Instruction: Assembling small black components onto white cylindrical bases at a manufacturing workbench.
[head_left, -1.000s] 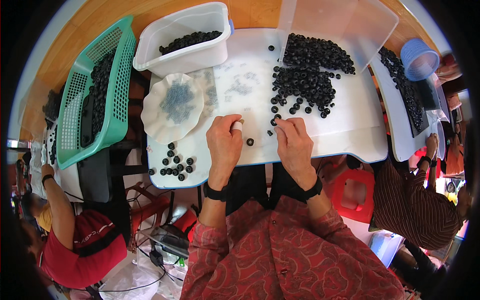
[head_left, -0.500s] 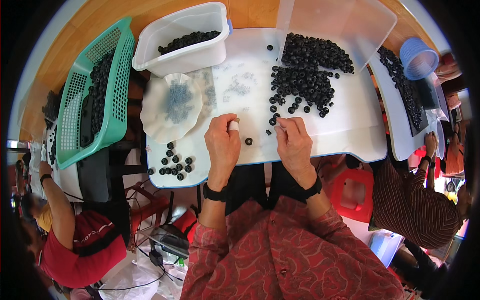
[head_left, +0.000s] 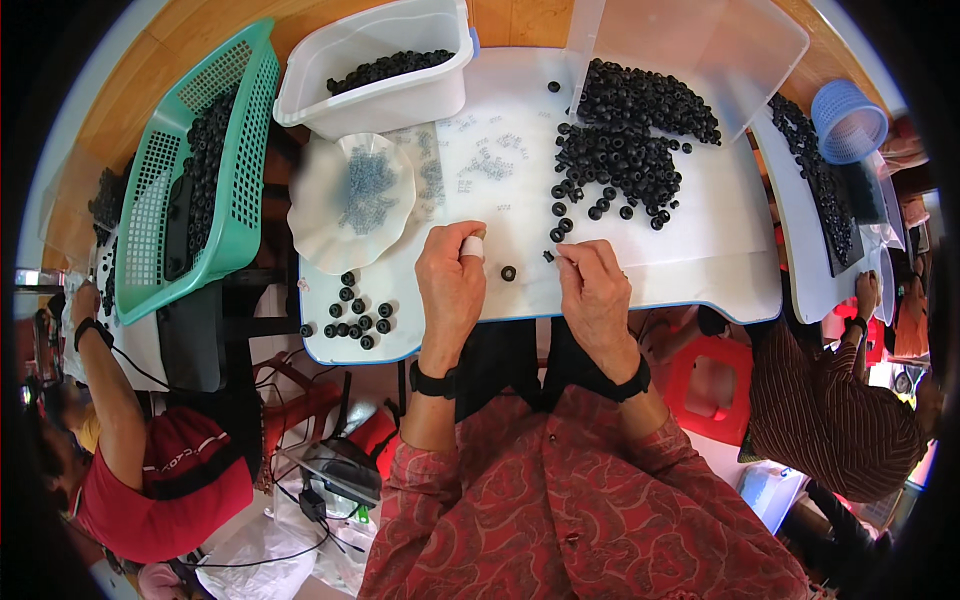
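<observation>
My left hand (head_left: 451, 275) is closed above the white table, with a white wrap round one finger; what it holds, if anything, is hidden. My right hand (head_left: 596, 287) has its thumb and forefinger drawn together in a pinch, and I cannot make out anything between them. Just left of those fingertips lies a small jagged black piece (head_left: 549, 256). Between the hands rests one black ring-shaped part (head_left: 509, 273). Beyond my right hand spreads a pile of similar black parts (head_left: 625, 165). Several more (head_left: 365, 324) sit at the table's near left corner.
A wavy-edged pale dish (head_left: 310, 215) holds tiny clear pieces; more lie loose beside it. Behind stand a white tub (head_left: 400, 112) and, left, a green basket (head_left: 235, 215), both with black parts. A clear bin (head_left: 700, 50) lies tipped at back right. Co-workers sit on both sides.
My right hand has come nearer to me, from beside a black ring part to the small jagged piece. My left hand has hardly moved. The whole view has shifted slightly.
</observation>
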